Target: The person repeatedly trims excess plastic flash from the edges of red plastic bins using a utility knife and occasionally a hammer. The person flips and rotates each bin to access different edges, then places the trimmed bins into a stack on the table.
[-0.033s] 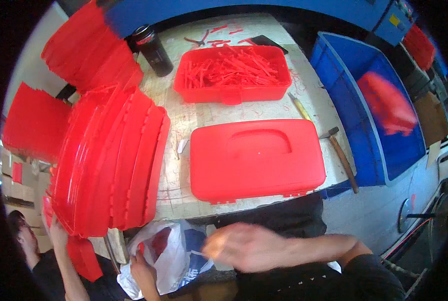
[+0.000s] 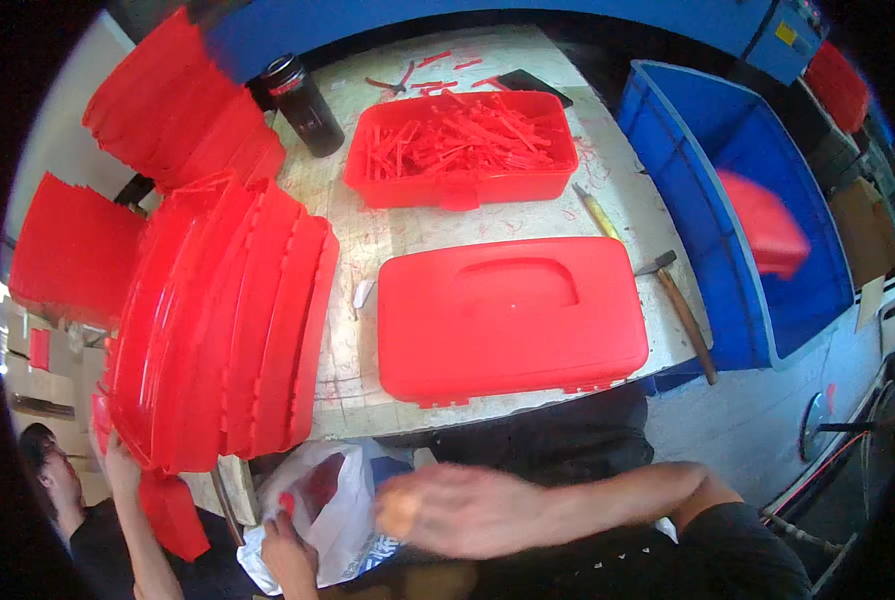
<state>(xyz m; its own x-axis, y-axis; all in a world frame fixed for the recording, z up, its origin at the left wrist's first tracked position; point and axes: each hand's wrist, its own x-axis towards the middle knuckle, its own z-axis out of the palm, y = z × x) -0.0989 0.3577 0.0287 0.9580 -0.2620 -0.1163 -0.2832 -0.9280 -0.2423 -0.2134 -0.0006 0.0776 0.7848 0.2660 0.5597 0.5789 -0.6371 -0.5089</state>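
The person's right hand (image 2: 467, 510) sweeps across the near edge of the view from the right, forearm level, blurred; whether its fingers are spread or closed I cannot tell. It hangs near a white plastic bag (image 2: 332, 500) below the table edge (image 2: 367, 415), where a co-worker's hand (image 2: 285, 545) grips the bag. The left hand is not visible. The red lidded case (image 2: 507, 315) lies flat on the table's near side, untouched. The step seems a reach back toward the table; the next move likely calls for raising the hand over the edge to the case
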